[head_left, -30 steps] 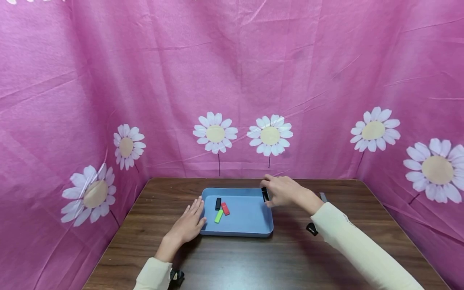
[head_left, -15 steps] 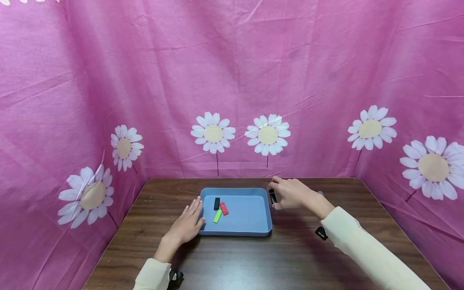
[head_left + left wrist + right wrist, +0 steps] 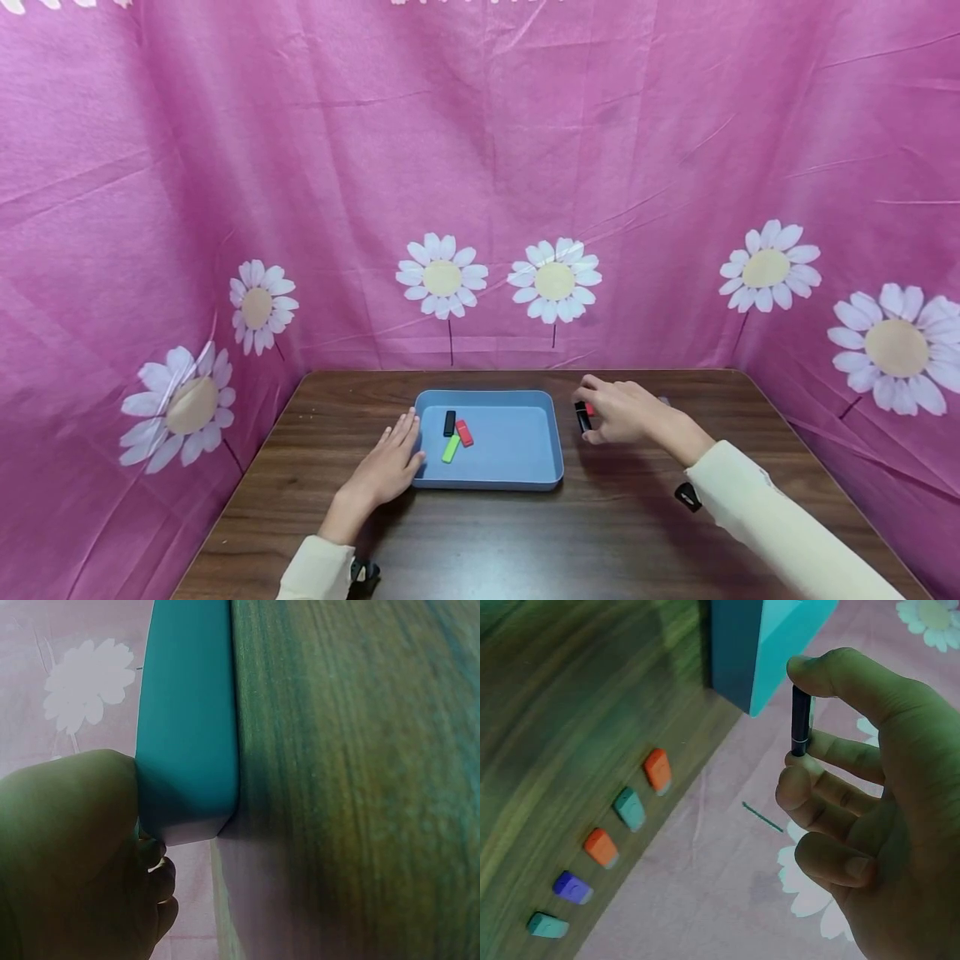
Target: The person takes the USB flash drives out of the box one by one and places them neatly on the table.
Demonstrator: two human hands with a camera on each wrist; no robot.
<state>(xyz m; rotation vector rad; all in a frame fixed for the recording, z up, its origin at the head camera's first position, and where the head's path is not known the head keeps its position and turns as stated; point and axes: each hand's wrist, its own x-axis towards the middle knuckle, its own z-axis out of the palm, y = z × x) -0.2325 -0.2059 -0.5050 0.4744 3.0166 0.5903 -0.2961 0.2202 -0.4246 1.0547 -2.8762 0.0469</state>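
Note:
My right hand (image 3: pixel 621 412) pinches a small black stick (image 3: pixel 582 417) by its two ends, to the right of the blue tray (image 3: pixel 502 482). The right wrist view shows the black stick (image 3: pixel 801 720) between thumb and fingertips of the right hand (image 3: pixel 862 772), above the table. My left hand (image 3: pixel 385 463) rests with its fingers straight on the tray's left edge; in the left wrist view, the left hand (image 3: pixel 75 847) touches the tray wall (image 3: pixel 191 712). Inside the tray, towards its left, lie a black stick (image 3: pixel 449 423), a red one (image 3: pixel 464 433) and a green one (image 3: pixel 451 448).
In the right wrist view, several small blocks lie in a row on the table: orange (image 3: pixel 658 769), green (image 3: pixel 629 808), orange (image 3: pixel 601 847), purple (image 3: pixel 571 886) and green (image 3: pixel 547 925). A pink flowered cloth (image 3: pixel 480 167) hangs behind and beside the wooden table (image 3: pixel 480 542).
My right hand has moved from the tray's right edge out to the right, with the black stick still pinched in it. A bit of red now shows beside it. The left hand stays on the tray.

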